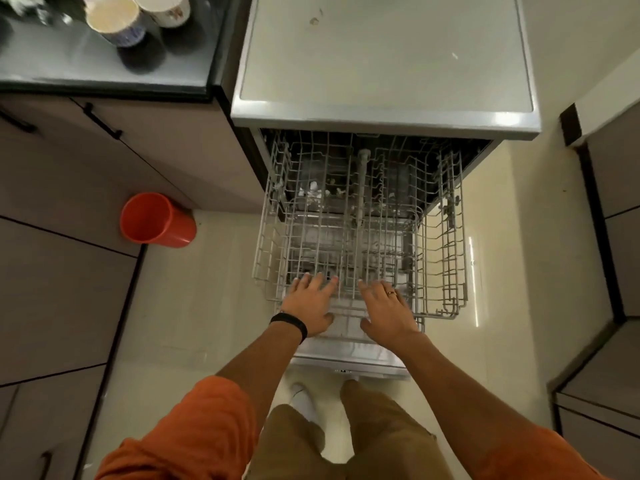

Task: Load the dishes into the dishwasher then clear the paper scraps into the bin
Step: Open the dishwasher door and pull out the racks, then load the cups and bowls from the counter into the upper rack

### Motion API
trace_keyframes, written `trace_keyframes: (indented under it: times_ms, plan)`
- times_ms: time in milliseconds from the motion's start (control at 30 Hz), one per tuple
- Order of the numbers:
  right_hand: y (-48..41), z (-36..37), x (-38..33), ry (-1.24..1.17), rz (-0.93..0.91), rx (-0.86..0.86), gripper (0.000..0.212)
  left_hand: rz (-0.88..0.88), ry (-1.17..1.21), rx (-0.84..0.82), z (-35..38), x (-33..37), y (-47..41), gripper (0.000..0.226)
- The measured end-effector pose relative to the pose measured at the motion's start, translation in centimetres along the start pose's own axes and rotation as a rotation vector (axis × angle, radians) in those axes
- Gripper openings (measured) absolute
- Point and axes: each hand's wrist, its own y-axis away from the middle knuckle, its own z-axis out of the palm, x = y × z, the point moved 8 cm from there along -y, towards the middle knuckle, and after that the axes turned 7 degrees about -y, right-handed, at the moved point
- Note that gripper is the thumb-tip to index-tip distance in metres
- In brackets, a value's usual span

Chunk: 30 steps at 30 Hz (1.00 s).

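Observation:
The dishwasher point(384, 116) stands open, its door point(349, 358) folded down towards me. A white wire rack point(446, 258) is pulled out over the door and holds no dishes. My left hand point(310, 304) and my right hand point(388, 308) both lie on the rack's front edge, fingers spread and fairly straight. Two cups point(114, 19) point(166, 8) stand on the dark counter point(69, 64) at the top left. An orange bin point(156, 220) sits on the floor to the left of the dishwasher.
Brown cabinets point(52, 289) line the left side and more cabinets point(616, 202) the right. The pale tiled floor point(194, 306) lies between the bin and the rack. Small white bits point(313, 192) lie deep inside the machine.

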Motion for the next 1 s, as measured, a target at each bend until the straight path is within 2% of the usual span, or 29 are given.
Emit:
trace_keyframes:
  times_ms: [200, 467, 700, 1000]
  plan:
    - [-1.0, -7.7, -5.5, 0.006, -0.05, 0.12, 0.082, -0.086, 0.051, 0.209, -8.0, -5.5, 2.9, 0.079]
    - [-4.1, -16.0, -17.0, 0.071, -0.095, 0.311, 0.079, -0.107, 0.067, 0.454, -15.9, -16.1, 6.5, 0.074]
    - [-7.0, -20.5, -29.9, 0.084, -0.081, 0.5, 0.075, -0.075, 0.066, 0.582, -21.8, -28.6, 11.8, 0.072]
    - [-10.4, -25.7, -42.6, 0.09, -0.152, 0.614, 0.077, -0.113, 0.06, 0.681, -28.0, -40.2, 15.2, 0.074]
